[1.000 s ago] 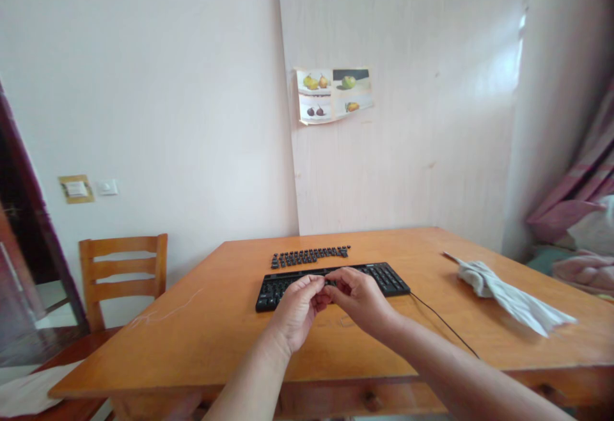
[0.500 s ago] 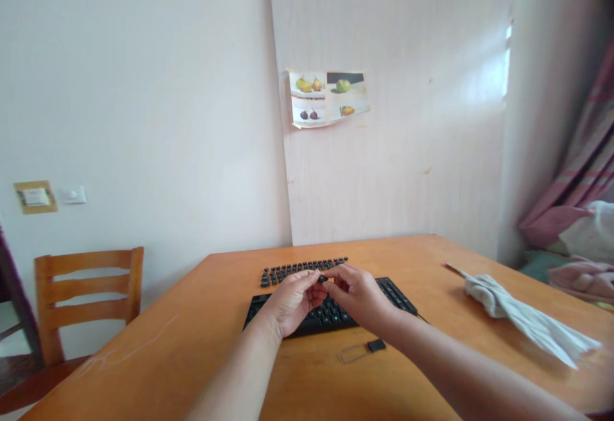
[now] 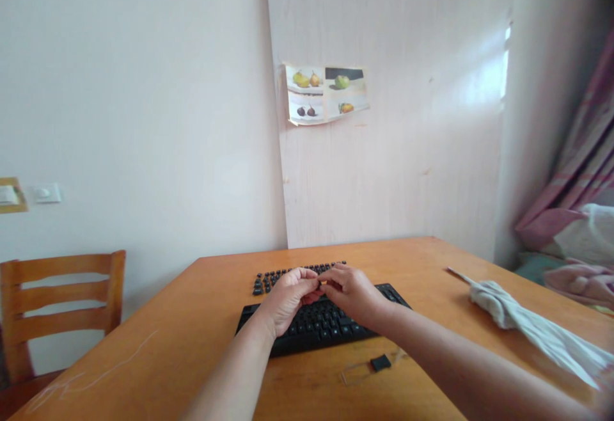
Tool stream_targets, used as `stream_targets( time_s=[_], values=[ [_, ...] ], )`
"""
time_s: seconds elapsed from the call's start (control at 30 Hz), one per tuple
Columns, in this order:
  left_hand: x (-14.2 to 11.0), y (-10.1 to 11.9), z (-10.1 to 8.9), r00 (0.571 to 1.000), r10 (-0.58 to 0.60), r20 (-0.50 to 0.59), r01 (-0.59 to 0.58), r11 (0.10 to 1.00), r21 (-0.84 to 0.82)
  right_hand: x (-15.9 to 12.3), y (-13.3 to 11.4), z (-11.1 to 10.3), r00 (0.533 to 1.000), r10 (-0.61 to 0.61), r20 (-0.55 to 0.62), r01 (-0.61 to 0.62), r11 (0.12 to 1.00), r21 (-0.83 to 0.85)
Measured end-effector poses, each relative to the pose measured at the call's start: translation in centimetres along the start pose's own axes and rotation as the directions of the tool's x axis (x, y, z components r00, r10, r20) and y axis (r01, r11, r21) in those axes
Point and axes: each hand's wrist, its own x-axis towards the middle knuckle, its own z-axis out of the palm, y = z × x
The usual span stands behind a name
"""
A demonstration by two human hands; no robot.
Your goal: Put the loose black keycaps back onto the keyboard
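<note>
1. Nearest, the wooden surface [image 3: 307, 405] that carries the keyboard [image 3: 326, 330] runs out of view at the bottom, as do the left forearm [image 3: 235, 373] and right forearm [image 3: 465, 350].
2. Just this side of the keyboard lies a small black block [image 3: 380, 363] with thin wire loops; the wire is faint against the wood, its full outline hard to follow.
3. The keyboard sits crosswise, its left part crossed by the left forearm and its right part by the right wrist, so many keys are hidden.
4. Over the keyboard's middle, the left hand [image 3: 290, 296] has its grip closed, thumb and forefinger pinching a small dark piece [image 3: 320, 285]. The right hand [image 3: 352, 293] meets it, grip closed on the same piece from the other side. Fingers cover most of the piece; its shape cannot be made out.
5. Just beyond the keyboard, loose keycaps [image 3: 275, 276] stand in rows, partly masked by both hands; their legends are too small to read.
6. Well right of the keyboard lies a stick wrapped in pale cloth [image 3: 503, 309].
7. Well left of the keyboard, a wooden chair [image 3: 62, 293] is cut off by the frame.
8. Farthest, above and behind the keyboard, hangs a sheet of fruit pictures [image 3: 327, 96].
</note>
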Motion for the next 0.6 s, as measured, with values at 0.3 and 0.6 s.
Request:
stream_targets(
  time_s=[0.3,0.6],
  values=[
    [-0.3,-0.8,-1.0,1.0,0.016,-0.022,-0.015,0.999,0.038,0.5,0.9,1.0,0.996,-0.004,0.084,0.003,1.0,0.015],
    [0.8,-1.7,-3.3,0.944,0.13,-0.302,-0.011,0.93,0.367,1.6,3.8,2.4,0.993,0.115,0.007,-0.115,0.992,0.041]
  ],
)
